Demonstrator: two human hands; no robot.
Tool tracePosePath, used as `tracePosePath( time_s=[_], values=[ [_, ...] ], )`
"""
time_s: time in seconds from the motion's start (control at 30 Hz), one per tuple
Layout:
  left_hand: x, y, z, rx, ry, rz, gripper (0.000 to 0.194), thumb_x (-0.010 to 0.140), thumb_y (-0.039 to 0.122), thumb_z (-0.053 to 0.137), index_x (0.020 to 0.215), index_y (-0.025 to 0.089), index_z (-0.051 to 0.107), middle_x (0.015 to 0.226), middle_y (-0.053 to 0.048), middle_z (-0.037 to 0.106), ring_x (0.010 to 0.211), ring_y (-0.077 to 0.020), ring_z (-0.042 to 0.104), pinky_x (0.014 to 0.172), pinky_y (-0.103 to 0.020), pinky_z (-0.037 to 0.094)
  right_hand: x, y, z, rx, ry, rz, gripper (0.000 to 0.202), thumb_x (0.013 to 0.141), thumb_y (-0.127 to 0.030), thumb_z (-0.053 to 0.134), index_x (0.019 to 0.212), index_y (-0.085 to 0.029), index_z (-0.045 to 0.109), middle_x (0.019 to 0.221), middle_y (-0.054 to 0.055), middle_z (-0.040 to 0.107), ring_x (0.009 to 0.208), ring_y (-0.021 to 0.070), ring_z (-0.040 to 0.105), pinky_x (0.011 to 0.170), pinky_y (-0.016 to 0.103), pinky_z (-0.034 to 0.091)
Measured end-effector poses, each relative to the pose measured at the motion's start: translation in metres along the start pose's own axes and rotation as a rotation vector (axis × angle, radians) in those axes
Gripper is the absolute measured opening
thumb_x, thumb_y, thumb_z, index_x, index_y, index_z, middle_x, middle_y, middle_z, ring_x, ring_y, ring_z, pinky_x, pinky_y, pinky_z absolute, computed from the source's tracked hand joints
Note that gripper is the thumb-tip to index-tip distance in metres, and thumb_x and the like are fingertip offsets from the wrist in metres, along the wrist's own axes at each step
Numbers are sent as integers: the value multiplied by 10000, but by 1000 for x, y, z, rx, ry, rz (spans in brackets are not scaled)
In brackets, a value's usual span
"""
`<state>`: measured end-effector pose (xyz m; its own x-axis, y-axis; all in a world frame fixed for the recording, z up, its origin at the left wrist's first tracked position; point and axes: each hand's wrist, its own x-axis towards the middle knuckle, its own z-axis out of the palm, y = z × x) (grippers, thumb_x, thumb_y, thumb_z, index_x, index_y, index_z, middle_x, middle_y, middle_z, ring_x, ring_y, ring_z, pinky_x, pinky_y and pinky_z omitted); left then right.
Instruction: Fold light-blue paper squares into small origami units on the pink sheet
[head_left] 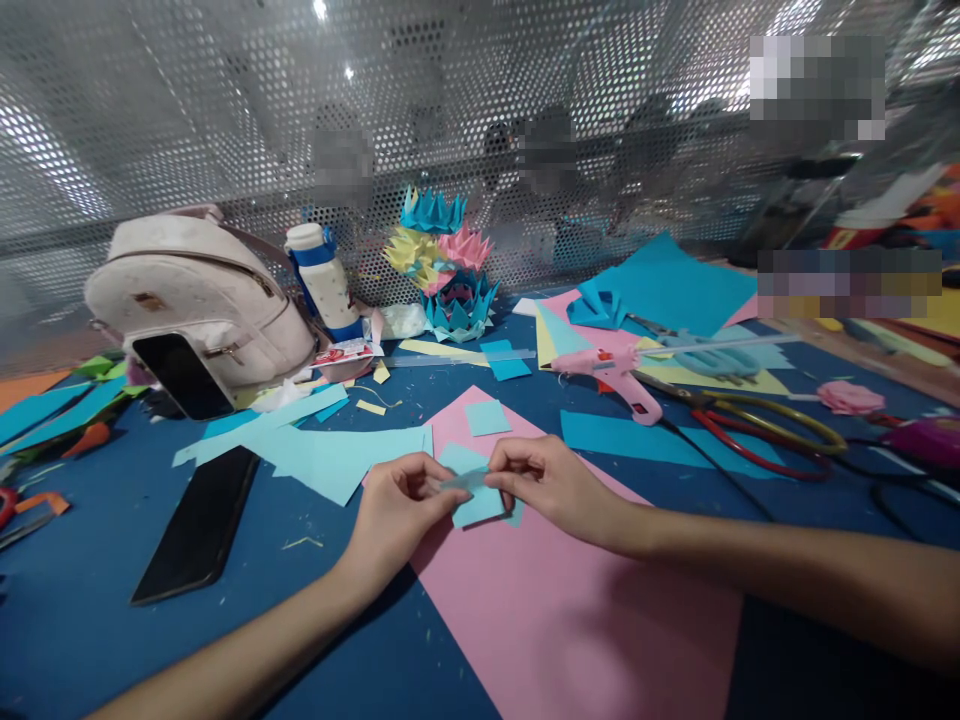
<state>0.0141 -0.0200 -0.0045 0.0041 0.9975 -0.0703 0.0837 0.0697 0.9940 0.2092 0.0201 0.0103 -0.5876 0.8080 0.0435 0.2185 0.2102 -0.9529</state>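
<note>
Near the middle, my left hand pinches the left side of a small light-blue paper piece. The fingers of my right hand are closed on its upper right side. The paper's top edge looks folded or bent between the two hands. Underneath lies a large pink sheet, and more light-blue paper shows partly behind the held piece. A separate light-blue square rests on the pink sheet just beyond my fingers.
A pink glue gun and red-and-yellow-handled scissors lie to the right. Left are a black phone, a second phone, a backpack and a bottle. Folded-paper flowers stand at the back.
</note>
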Motion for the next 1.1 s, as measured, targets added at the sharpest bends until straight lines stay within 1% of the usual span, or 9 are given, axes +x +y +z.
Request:
tracePosePath(
  time_s=[0.13, 0.23, 0.33, 0.47, 0.6, 0.7, 0.8, 0.93, 1.1],
  values=[
    [0, 0, 0, -3, -30, -4, 179, 628, 223, 798, 644, 153, 634, 529, 21, 600, 468, -92, 526, 472, -199, 409, 0, 0, 0, -62, 32, -26, 170, 838, -259, 661, 702, -169, 612, 599, -22, 609, 529, 96, 529, 504, 215, 367],
    [0, 1, 1, 10, -61, -9, 161, 641, 207, 785, 638, 148, 635, 537, 15, 604, 476, -91, 530, 483, -201, 414, 0, 0, 1, -20, 43, 8, 189, 808, -272, 695, 682, -166, 602, 600, -22, 599, 534, 104, 550, 508, 219, 385],
    [0, 2, 2, 29, -68, -5, 157, 639, 192, 782, 628, 147, 632, 531, 19, 593, 481, -90, 525, 486, -199, 408, -1, -3, 1, -19, 27, 9, 203, 860, -226, 615, 667, -165, 595, 604, -15, 607, 553, 113, 572, 531, 225, 406],
    [-1, 2, 2, 42, -74, -15, 160, 635, 186, 784, 627, 143, 629, 521, 24, 584, 475, -83, 510, 477, -190, 389, -3, -5, 0, -120, -15, -69, 228, 906, -175, 517, 688, -168, 586, 614, -10, 634, 555, 111, 548, 536, 229, 385],
    [0, 2, 1, 39, -77, -20, 174, 630, 183, 787, 629, 137, 619, 525, 26, 586, 474, -75, 507, 472, -180, 382, -4, -2, -1, -140, -22, -111, 260, 937, -221, 492, 700, -169, 587, 607, -8, 637, 568, 114, 564, 555, 228, 394],
    [1, 1, 0, 9, -67, -16, 182, 631, 189, 789, 634, 135, 615, 527, 33, 584, 470, -68, 505, 476, -174, 390, -2, -1, 0, -58, -22, -71, 173, 889, -304, 599, 781, -168, 598, 636, -15, 622, 562, 113, 583, 526, 213, 400],
    [1, 1, -1, -18, -44, -27, 188, 618, 190, 799, 650, 134, 623, 507, 42, 581, 454, -67, 511, 469, -171, 394, 0, -1, 2, -19, -35, -3, 280, 842, -366, 657, 684, -166, 542, 550, -27, 576, 499, 104, 556, 490, 205, 388],
    [3, 2, -1, -36, -29, -35, 207, 594, 180, 817, 648, 136, 622, 493, 44, 587, 453, -69, 522, 472, -168, 400, 2, -3, 3, 28, -63, 102, 374, 863, -391, 619, 597, -180, 460, 477, -19, 578, 457, 117, 569, 475, 214, 410],
    [3, 3, -1, -44, -27, -45, 210, 604, 195, 820, 647, 134, 624, 499, 47, 586, 447, -56, 500, 463, -157, 383, 1, 1, 1, -80, -87, 54, 387, 874, -398, 608, 593, -178, 456, 443, -43, 527, 411, 90, 488, 457, 203, 374]
  ],
)
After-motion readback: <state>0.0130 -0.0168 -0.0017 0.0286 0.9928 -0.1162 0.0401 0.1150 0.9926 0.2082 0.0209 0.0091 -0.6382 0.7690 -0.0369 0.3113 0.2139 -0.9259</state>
